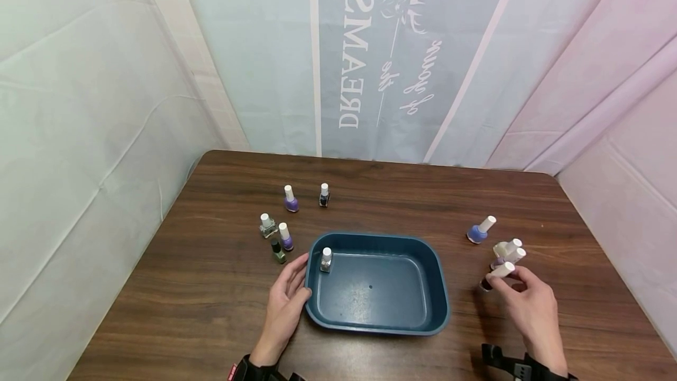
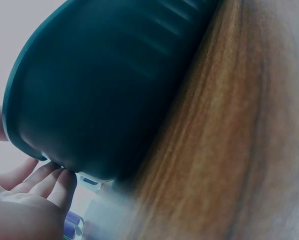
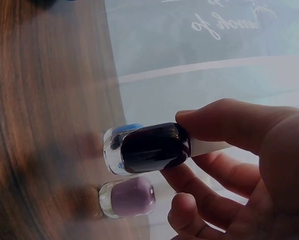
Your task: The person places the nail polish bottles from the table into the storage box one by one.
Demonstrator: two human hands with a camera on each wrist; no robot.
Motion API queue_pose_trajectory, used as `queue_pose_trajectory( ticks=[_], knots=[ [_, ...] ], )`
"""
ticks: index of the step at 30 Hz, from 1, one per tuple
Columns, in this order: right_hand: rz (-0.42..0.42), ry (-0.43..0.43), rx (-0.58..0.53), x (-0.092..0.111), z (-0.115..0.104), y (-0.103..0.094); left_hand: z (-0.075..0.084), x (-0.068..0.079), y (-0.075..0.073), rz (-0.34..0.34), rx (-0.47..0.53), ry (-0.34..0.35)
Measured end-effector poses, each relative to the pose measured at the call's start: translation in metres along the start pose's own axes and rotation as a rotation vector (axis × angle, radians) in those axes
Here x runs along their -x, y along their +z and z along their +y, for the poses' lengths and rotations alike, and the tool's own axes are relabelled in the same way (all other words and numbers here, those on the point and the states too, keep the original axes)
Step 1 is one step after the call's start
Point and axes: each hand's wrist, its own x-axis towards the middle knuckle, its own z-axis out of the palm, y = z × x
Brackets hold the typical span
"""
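My left hand (image 1: 285, 308) grips the left rim of a blue-green plastic tray (image 1: 381, 304), thumb over the edge and fingers against the outer wall. Inside the tray, near its upper-left corner, stands one clear nail polish bottle (image 1: 325, 260) with a white cap. At the right, my right hand (image 1: 531, 307) pinches a dark nail polish bottle (image 3: 154, 149) by its white cap. Seen from the right wrist, a mauve nail polish bottle (image 3: 132, 196) is just beside it. Whether the dark bottle touches the table cannot be told.
Left of the tray stand several bottles, among them a purple one (image 1: 291, 201), a black one (image 1: 324, 196), a clear one (image 1: 268, 226) and a green one with a black cap (image 1: 277, 251). A blue bottle (image 1: 478, 232) sits behind the right-hand group on the wooden table (image 1: 211, 287).
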Motion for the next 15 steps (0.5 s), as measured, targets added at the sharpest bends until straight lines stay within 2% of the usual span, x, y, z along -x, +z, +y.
queue_pose_trajectory(
  ticks=[15],
  knots=[
    [0.013, 0.001, -0.001, 0.006, -0.012, -0.001, 0.000, 0.000, 0.000, 0.001, 0.007, -0.014]
  ],
)
